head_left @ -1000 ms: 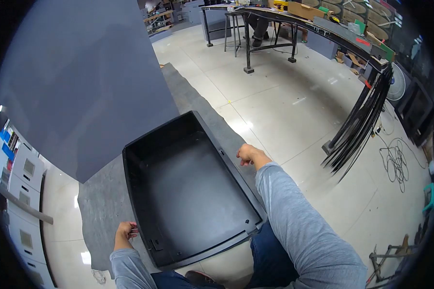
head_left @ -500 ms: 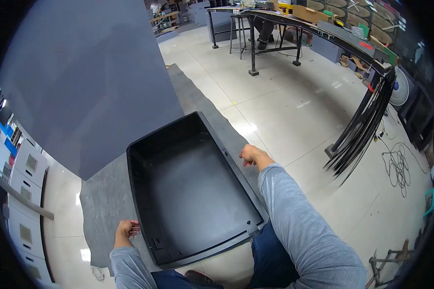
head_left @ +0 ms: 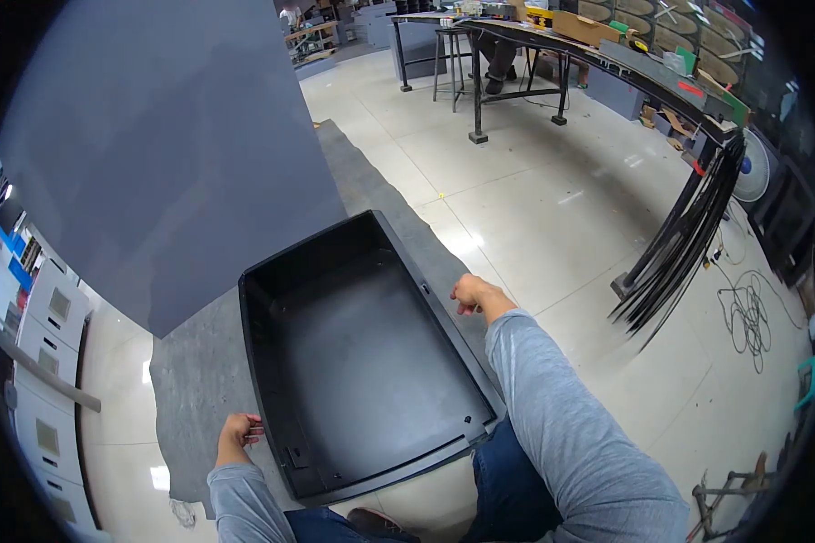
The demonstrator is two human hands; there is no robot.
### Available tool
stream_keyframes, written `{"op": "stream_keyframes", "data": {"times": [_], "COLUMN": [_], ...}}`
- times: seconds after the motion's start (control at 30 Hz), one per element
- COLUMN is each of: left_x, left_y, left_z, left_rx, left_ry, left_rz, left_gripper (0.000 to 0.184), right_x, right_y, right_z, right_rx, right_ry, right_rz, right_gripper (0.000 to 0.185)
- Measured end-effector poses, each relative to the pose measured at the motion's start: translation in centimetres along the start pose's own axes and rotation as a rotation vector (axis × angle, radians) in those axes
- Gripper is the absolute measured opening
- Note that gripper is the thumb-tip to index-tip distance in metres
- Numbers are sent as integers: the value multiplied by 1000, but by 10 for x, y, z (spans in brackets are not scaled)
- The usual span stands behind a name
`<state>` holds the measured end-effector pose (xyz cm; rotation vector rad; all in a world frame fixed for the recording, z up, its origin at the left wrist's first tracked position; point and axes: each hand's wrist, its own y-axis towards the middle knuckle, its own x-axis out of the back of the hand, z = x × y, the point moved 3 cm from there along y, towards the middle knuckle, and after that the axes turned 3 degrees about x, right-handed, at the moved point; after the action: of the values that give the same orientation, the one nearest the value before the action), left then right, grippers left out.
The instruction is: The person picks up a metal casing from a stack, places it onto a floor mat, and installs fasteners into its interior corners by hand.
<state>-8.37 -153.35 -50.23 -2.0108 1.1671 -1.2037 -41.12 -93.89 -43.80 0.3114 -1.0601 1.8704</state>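
A black case lies uncovered at lower center; left hand and right hand flank it, fingers curled, grip unclear.

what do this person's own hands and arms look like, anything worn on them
The left hand and right hand are bare, without gloves. The left sleeve and right sleeve are heathered grey and creased, ending short of the wrists, where no watch shows. No printed markings are visible on the cloth; rings would be too small to tell.
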Motion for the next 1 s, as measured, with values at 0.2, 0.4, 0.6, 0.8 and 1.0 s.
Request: {"op": "stream_keyframes", "data": {"times": [0.2, 0.4, 0.6, 0.8, 1.0], "left_x": [-4, -2, 4, 6, 14], "left_y": [-9, -2, 7, 5, 27], "left_z": [-4, -2, 3, -7, -1], "left_rx": [4, -10, -3, -44, 1], "left_ry": [-8, 13, -85, -39, -12], "left_rz": [-9, -17, 19, 14, -4], "left_gripper": [25, 25, 23, 20, 17], "right_x": [-1, 0, 0, -10, 9], "right_y": [0, 1, 5, 20, -23], "right_z": [0, 3, -1, -11, 11], "right_rx": [-34, -49, -14, 27, -51], "right_ry": [-19, -107, -36, -81, -109], "right_rz": [12, 92, -4, -168, -103], "right_gripper": [26, 39, 25, 24, 20]}}
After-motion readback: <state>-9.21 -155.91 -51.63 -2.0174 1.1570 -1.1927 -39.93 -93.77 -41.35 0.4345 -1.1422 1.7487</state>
